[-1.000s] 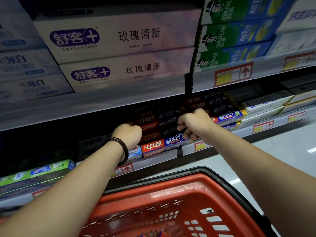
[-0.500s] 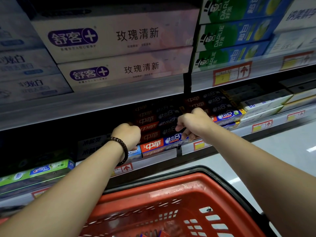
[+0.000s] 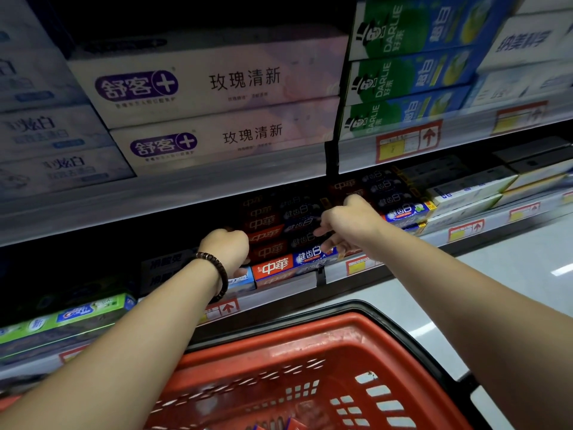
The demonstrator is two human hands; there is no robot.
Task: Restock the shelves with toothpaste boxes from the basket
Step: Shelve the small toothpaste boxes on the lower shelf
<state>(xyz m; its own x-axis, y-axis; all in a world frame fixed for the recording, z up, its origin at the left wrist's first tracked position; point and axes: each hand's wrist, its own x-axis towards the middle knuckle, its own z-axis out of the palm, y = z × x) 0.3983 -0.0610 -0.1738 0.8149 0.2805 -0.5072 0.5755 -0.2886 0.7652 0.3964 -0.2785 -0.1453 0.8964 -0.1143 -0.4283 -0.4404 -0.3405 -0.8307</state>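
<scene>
Red-and-blue toothpaste boxes [image 3: 286, 240] lie stacked flat on the lower shelf [image 3: 288, 279] — red basket [image 3: 310, 346] below, its contents unclear.

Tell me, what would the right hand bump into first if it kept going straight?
Probably the stack of red and blue toothpaste boxes. The right hand points into that shelf, its fingers already at the stack's right end, though depth is hard to judge.
</scene>
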